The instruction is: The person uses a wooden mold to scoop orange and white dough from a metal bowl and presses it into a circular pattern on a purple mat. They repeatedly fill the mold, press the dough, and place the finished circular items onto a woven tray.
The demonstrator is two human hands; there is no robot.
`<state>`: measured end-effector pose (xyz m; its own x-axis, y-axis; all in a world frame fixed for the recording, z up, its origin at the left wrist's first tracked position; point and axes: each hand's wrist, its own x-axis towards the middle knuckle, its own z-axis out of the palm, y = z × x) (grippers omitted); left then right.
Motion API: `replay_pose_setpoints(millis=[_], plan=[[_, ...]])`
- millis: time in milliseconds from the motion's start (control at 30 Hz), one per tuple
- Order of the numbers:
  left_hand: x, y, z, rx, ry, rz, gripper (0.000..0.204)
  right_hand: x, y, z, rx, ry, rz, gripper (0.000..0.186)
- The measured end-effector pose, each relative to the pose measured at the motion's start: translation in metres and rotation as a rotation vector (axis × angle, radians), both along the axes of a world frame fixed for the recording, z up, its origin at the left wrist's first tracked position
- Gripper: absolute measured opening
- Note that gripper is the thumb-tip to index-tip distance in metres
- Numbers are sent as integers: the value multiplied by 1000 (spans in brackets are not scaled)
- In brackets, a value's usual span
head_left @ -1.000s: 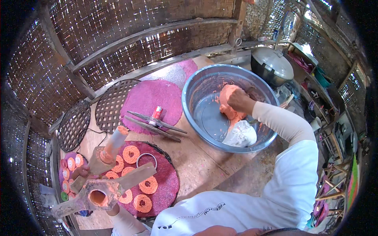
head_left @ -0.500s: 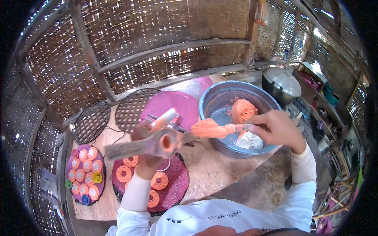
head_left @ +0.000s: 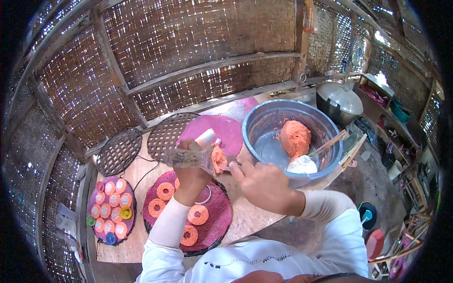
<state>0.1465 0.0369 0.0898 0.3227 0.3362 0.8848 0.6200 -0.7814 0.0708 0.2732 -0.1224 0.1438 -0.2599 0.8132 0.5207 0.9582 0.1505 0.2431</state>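
Note:
My left hand (head_left: 196, 177) is wrapped round a wooden press-like tool (head_left: 188, 158) with a bar across it and a pale cylinder sticking up. Orange dough (head_left: 218, 159) sits at the tool's opening. My right hand (head_left: 269, 186) is closed, its fingertips against this dough; whatever the fingers hold is hidden. Below the tool, several orange dough rings (head_left: 197, 214) lie on a round magenta mat (head_left: 214, 226). To the right stands a blue-grey basin (head_left: 255, 113) with an orange dough lump (head_left: 296, 137), a white mass (head_left: 302, 165) and a wooden stick (head_left: 329, 143).
At the left, a purple round mat (head_left: 104, 186) carries several white-topped orange pieces and small coloured cups. Round woven trays (head_left: 118, 151) and a pink sheet (head_left: 226, 129) lie along the back of the wooden table (head_left: 255, 212). A large lidded pot (head_left: 339, 101) stands behind the basin.
My right hand has moved left from over the basin to the tool. The elongated orange dough it carried is now at the tool's opening. A wooden stick now shows in the basin.

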Motion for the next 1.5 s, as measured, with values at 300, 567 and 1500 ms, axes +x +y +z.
replay_pose_setpoints(millis=[300, 567, 1500], plan=[[-10, 25, -30, -366, -476, -262, 42, 20, -32, -10, 81, 587, -103, 18], [34, 6, -32, -632, -1133, -883, 20, 20, -2, -68, 249, 827, -40, 20], [-38, -21, 41, -748, -995, -1091, 41, 289, 69, -109, -275, -122, -830, 13]])
